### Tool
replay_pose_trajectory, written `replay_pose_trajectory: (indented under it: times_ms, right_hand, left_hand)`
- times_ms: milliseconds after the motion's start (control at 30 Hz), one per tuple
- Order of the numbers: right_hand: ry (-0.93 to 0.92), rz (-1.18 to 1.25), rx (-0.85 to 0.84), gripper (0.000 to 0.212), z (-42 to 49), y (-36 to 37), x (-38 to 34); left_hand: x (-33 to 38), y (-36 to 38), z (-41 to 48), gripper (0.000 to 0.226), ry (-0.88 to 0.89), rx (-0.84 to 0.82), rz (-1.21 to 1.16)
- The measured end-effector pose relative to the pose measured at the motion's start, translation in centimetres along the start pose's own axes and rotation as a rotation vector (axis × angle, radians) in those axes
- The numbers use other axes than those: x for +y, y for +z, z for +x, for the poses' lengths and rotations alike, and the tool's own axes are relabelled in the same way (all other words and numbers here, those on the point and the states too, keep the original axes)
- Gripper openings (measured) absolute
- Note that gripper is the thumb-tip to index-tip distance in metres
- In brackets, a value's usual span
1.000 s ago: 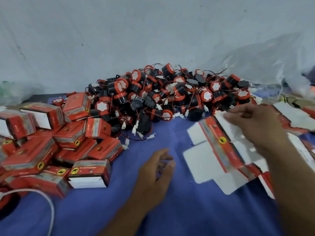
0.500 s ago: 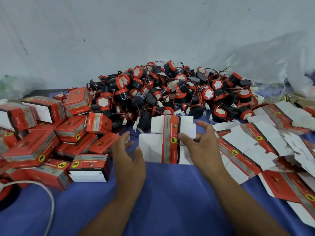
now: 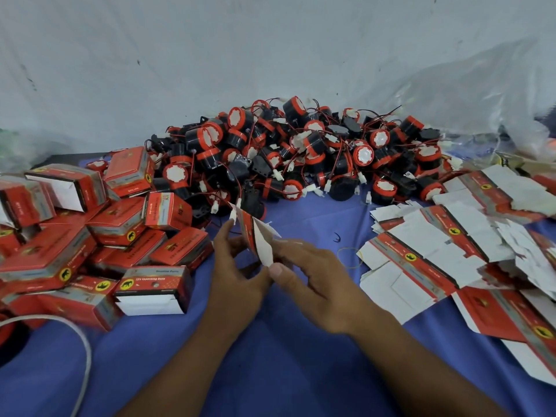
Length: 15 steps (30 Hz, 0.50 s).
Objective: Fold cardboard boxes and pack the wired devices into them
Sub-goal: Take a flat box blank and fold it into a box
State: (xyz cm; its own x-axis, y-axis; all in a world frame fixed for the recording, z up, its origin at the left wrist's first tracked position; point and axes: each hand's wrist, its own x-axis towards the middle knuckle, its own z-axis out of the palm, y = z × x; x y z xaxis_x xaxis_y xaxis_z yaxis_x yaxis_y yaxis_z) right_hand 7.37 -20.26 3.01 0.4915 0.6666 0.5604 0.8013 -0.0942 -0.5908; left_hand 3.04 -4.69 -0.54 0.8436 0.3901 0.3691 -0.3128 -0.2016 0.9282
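Over the middle of the blue cloth (image 3: 270,371), in the head view, I hold one cardboard blank (image 3: 259,239) between both hands. It is lifted off the cloth and stands on edge. Its red printed strip faces me and a white flap hangs to the right. My left hand (image 3: 237,275) grips its left side, with the forefinger raised along the upper corner and the other fingers curled around the card. My right hand (image 3: 319,284) pinches the lower corner, thumb pressed on the bottom edge and fingers laid behind.

Behind the blank lies the heap of wired devices (image 3: 301,158), black drums with red caps, their red leads and white plugs tangled together. To my left the folded boxes (image 3: 90,236) are stacked loosely, some with an end flap not yet tucked in. To my right the flat blanks (image 3: 436,251) are spread in overlapping layers, and a yellow rubber band (image 3: 349,257) lies on the cloth beside them. A white cable (image 3: 84,350) loops at the lower left.

I judge this to be the start of one box, with the blank being opened from flat into a sleeve. Next I need to square the sleeve and tuck in the flaps at one end. After that I reach forward for a single device, and the tangled leads may drag others along with it.
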Motion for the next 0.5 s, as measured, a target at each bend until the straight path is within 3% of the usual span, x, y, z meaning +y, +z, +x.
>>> replay_pose_trajectory:
  times_ms: [133,233,500]
  right_hand:
    - [0.094,-0.062,0.047,0.054,-0.2,0.8,0.2]
    - [0.080,-0.029,0.073,0.057,-0.2,0.9,0.5]
    - [-0.061,-0.142,0.456,0.082,0.4,1.2,1.3]
  left_hand:
    - [0.3,-0.1,-0.3,0.089,0.044,0.063,-0.041]
    - [1.0,-0.1,-0.7,0.094,0.063,0.071,-0.091]
    - [1.4,0.1,-1.2,0.100,-0.006,-0.045,-0.193]
